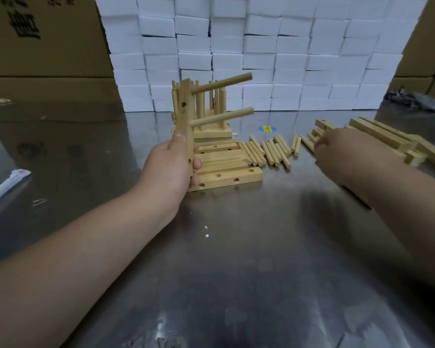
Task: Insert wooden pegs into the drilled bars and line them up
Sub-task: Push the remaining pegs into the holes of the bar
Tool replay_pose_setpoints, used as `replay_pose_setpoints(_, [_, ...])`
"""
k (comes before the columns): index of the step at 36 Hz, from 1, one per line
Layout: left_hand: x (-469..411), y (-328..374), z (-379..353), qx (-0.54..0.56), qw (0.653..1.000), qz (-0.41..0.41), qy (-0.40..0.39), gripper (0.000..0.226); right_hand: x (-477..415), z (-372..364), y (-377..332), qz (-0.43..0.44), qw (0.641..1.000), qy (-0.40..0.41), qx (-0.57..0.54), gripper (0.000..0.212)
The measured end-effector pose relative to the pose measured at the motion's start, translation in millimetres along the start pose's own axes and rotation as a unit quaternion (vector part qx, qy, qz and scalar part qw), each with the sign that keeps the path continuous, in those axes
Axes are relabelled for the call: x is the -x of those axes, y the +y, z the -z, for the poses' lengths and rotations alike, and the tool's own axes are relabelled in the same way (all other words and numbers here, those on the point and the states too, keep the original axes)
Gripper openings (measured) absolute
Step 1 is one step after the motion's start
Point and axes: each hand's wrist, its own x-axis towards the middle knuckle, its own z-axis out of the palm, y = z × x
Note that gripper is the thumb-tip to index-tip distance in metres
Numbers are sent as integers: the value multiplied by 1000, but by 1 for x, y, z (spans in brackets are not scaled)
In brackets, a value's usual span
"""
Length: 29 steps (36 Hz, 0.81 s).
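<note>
- While the left hand (176, 164) grips the drilled bar (186, 114) upright by its lower end, fingers wrapped round it, two pegs stick out of it toward the right: an upper peg (222, 86) and a lower peg (221, 118), both sloping a little upward.
- The right hand (342, 154) hangs over the far end of the loose pegs (269, 151) on the metal table (236, 247), just beside the pile of spare bars (382, 134). It is blurred, and I cannot tell whether its fingers pinch a peg or hold nothing.
- An open hole (183, 105) shows between the two fitted pegs, so I judge this bar only part filled.
- With the bar held low only, a push into that high hole could lever it round in the grip. It might then knock the finished bars (211, 104), which stand just behind with their pegs upright.
- Another hole sits right by the left fingertips; a peg driven there could meet a finger instead of seating.
- Round pegs on a smooth top roll easily, and a hasty grab could scatter the row.
- If a peg goes in crooked, as the slope hints, the set may not line up with the flat bars (226, 177) below.
</note>
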Motion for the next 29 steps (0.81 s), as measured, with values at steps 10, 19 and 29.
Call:
replay_pose_setpoints(10, [2, -2, -1, -12, 999, -23, -21, 41, 0, -15, -1, 27, 993, -91, 74, 33])
replay_pose_setpoints(19, [1, -2, -1, -20, 999, -25, -25, 40, 9, -11, -3, 111, 988, -99, 33, 47])
replay_pose_setpoints(29, [1, -3, -2, -17, 999, -26, -22, 40, 13, -12, -6, 197, 973, -91, 76, 14])
